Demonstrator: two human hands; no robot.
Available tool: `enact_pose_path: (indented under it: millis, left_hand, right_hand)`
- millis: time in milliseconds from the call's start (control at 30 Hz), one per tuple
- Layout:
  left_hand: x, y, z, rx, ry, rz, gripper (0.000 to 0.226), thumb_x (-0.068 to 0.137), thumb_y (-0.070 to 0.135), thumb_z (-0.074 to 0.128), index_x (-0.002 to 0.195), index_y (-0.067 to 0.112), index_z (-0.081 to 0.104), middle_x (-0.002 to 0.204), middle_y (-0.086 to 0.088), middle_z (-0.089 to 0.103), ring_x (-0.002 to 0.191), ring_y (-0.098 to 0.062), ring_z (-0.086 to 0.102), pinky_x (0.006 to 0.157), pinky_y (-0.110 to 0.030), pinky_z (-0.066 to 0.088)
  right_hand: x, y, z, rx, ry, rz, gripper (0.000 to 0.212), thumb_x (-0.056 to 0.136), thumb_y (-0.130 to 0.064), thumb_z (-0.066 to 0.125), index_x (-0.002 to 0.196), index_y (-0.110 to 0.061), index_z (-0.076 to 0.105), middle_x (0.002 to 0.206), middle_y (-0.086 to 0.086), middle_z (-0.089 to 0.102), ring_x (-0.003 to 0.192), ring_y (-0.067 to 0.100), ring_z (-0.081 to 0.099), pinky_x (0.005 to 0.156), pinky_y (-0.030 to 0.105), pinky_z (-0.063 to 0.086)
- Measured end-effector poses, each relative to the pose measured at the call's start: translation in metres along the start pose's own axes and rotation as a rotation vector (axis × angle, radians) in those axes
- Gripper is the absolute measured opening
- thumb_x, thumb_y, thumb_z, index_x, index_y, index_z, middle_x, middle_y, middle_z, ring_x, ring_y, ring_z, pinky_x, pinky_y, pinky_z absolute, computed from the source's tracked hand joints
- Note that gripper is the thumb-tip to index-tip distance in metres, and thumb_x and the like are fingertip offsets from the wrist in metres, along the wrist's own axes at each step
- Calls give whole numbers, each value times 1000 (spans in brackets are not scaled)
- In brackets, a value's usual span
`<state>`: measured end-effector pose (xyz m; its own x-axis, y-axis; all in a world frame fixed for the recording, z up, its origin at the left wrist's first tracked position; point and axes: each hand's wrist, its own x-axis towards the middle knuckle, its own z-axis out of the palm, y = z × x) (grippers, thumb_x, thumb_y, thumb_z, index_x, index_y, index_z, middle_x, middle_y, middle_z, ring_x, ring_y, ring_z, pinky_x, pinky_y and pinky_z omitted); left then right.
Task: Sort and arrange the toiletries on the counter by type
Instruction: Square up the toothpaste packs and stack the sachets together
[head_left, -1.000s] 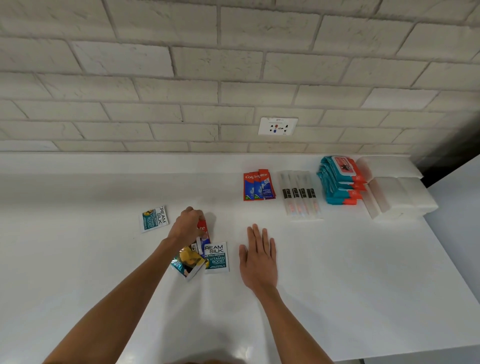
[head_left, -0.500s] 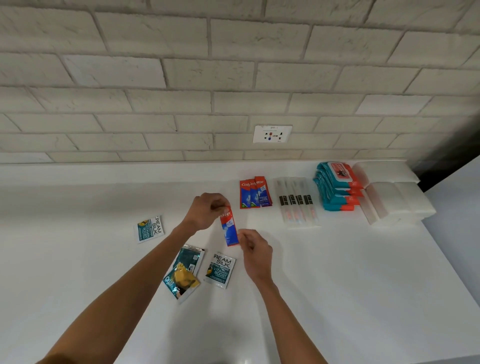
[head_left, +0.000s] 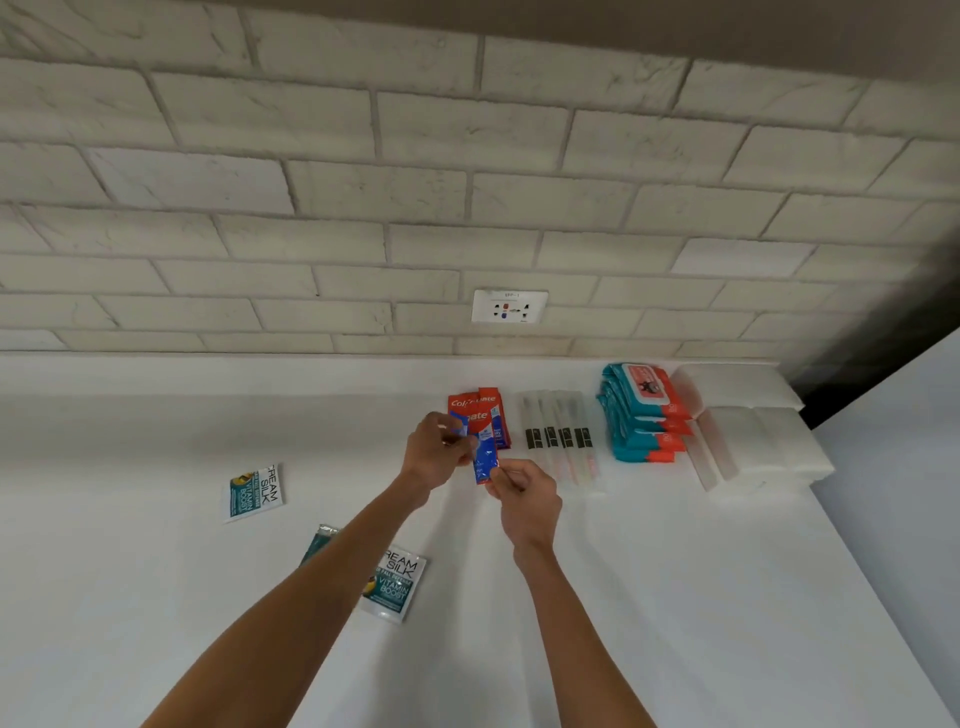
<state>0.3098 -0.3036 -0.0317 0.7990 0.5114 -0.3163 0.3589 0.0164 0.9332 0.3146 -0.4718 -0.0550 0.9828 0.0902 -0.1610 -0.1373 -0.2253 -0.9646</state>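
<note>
A red and blue toothpaste sachet (head_left: 485, 451) hangs just above the white counter (head_left: 649, 597). My left hand (head_left: 437, 451) pinches its upper left edge and my right hand (head_left: 524, 493) pinches its lower end. It overlaps the group of toothpaste sachets (head_left: 488, 404) lying near the wall. Two white and teal conditioner sachets lie apart: one (head_left: 255, 491) at the left, one (head_left: 395, 583) under my left forearm. A third teal sachet (head_left: 319, 540) is mostly hidden by that forearm.
Right of the toothpaste group lies a row of wrapped toothbrushes (head_left: 560, 435), then a stack of teal wet-wipe packs (head_left: 642, 415), then white tissue packs (head_left: 753, 431) by the counter's right edge. A wall socket (head_left: 510, 306) sits in the brick wall behind.
My left hand lifted the toothpaste sachet out of the pile of sachets, my right hand took its lower end, and both carried it back to the toothpaste group.
</note>
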Motion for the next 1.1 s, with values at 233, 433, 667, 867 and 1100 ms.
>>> enact_pose_path:
  millis: [233,433,667,867,1100]
  left_hand:
    - [6,2,48,41,95,-46,26,85,2,80,109,7,70,100,-6,73,82,-20,75,71,-29,64]
    - [25,3,63,150,140,-80,29,82,0,82,107,10,72,97,-3,72,90,-17,67,61,-9,43]
    - [44,-10,72,215,188,-103,27,85,-6,74,108,8,72,102,-8,72,96,-22,70,61,-16,48]
    - [55,-19,82,265,185,-90,22,87,0,76,107,9,72,101,-7,71,93,-21,70,78,-28,60]
    - [59,-22,84,370,154,-85,12,83,3,78,87,12,72,93,-7,72,86,-19,69,75,-31,61]
  right_hand:
    - [53,-12,2,-125,62,18,17,92,-6,75,104,-16,80,93,-2,81,86,12,77,71,11,55]
    - [83,-12,11,-271,7,-20,19,95,-1,72,94,-20,69,90,-1,74,85,17,73,80,29,63]
    - [100,3,22,-440,-23,-41,17,98,0,67,103,-14,74,91,-6,69,82,10,67,69,13,52]
    - [108,4,23,-471,-29,-60,24,99,4,62,96,-19,69,87,-9,65,73,-2,60,57,8,46]
    - [110,9,24,-489,-30,-91,23,101,1,62,90,-19,65,84,-9,65,70,-2,60,57,6,45]
